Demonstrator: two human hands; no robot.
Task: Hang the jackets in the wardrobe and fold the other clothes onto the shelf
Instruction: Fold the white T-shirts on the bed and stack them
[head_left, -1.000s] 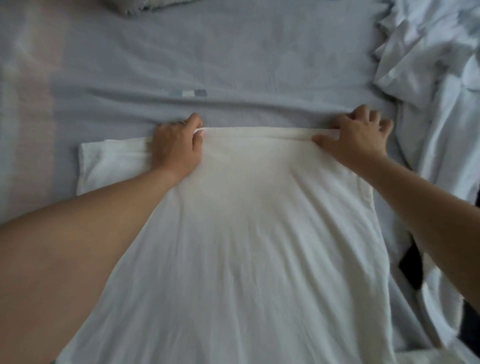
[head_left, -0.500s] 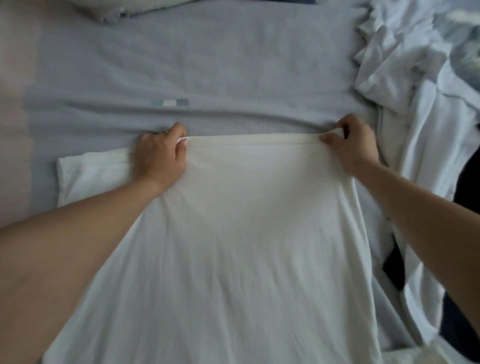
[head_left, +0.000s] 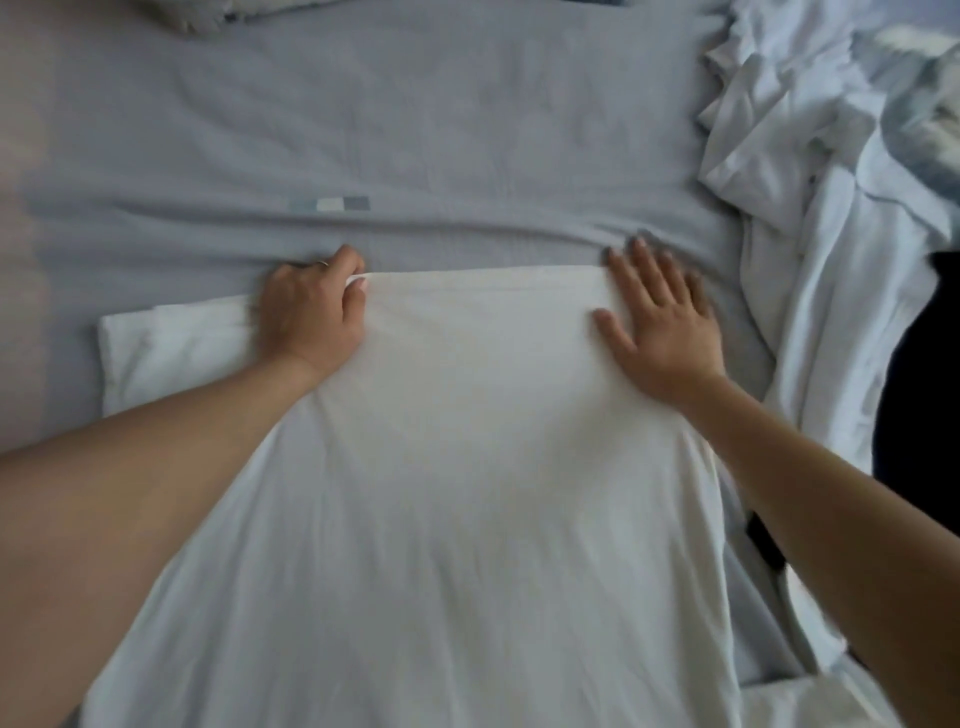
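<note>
A white T-shirt (head_left: 467, 467) lies flat on the grey bed sheet (head_left: 415, 130), with one sleeve sticking out to the left. My left hand (head_left: 309, 312) pinches the shirt's far edge at the left, its fingers curled round the fabric. My right hand (head_left: 657, 327) lies flat on the shirt's far right corner, fingers spread and straight, fingertips reaching past the edge onto the sheet.
A crumpled heap of white clothes (head_left: 831, 234) lies along the right side of the bed. Something dark (head_left: 919, 374) shows at the right edge. A pillow corner (head_left: 208, 15) sits at the top left.
My right hand has let go of the shirt's far right corner and now lies flat on it with fingers spread. The left hand keeps its pinch.
</note>
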